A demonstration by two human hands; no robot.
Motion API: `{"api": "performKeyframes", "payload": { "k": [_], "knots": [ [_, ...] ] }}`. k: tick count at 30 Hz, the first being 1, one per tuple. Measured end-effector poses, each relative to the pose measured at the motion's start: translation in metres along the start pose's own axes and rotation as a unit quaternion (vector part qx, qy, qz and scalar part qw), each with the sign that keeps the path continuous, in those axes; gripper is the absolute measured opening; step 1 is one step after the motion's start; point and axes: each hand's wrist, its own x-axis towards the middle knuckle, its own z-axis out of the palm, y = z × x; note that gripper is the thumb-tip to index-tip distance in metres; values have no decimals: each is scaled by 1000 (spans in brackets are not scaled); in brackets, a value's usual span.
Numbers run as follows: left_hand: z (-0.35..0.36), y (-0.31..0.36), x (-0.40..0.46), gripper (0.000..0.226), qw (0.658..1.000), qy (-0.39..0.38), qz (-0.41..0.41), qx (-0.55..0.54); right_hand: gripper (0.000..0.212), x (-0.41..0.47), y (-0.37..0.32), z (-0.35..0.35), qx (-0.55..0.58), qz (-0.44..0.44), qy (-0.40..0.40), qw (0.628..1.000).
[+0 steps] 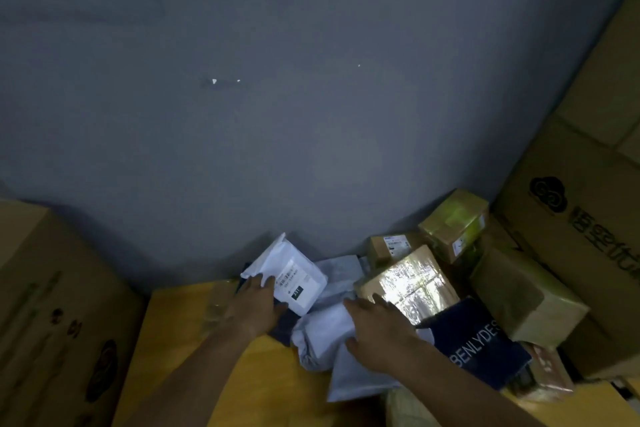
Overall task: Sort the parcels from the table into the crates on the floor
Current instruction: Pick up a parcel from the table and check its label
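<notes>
A pile of parcels lies on the yellow table (194,350) against the grey wall. My left hand (254,308) grips the lower left edge of a white labelled parcel (294,270), which tilts up off the pile. My right hand (377,333) rests palm down with fingers apart on a grey poly bag (322,333), its fingertips at the corner of a shiny tape-wrapped box (412,284). A dark blue bag printed BENLYDES (478,343) lies right of that hand. No crate is in view.
Brown boxes (457,222) and a plastic-wrapped carton (523,295) crowd the table's right end. Large cardboard cartons stand at the left (52,305) and the right (581,204). A clear plastic scrap (218,305) lies left of my left hand.
</notes>
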Motion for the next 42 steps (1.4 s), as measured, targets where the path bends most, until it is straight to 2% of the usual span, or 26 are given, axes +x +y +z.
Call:
{"api": "performKeyframes", "payload": {
  "k": [7, 14, 19, 25, 27, 31, 35, 37, 42],
  "knots": [
    [-4, -31, 72, 73, 995, -6, -69, -78, 65, 35, -19, -15, -1, -10, 16, 1000],
    [9, -32, 103, 66, 989, -19, -59, -134, 58, 40, 2, -3, -3, 7, -5, 1000],
    [13, -34, 111, 50, 980, -10, -91, -179, 47, 35, 22, 3, 19, 24, -2, 1000],
    [17, -34, 113, 44, 969, -12, -89, -231, 44, 25, 33, -3, 26, 38, -2, 999],
    [11, -32, 110, 41, 967, -11, -80, -243, 44, 22, 36, -6, 31, 42, 1, 999],
    [-18, -26, 102, 37, 960, 8, -40, -278, 59, 12, 35, -20, 47, 49, 10, 998],
    [-69, -16, 86, 42, 942, 38, 34, -332, 47, 3, 31, -37, 93, 56, 32, 994],
    [-100, -9, 72, 34, 937, 30, 74, -339, 48, -2, 29, -47, 122, 61, 47, 990],
    [-171, 4, 30, 38, 937, -2, 160, -311, 56, -19, 24, -79, 185, 21, 85, 979]
  ]
}}
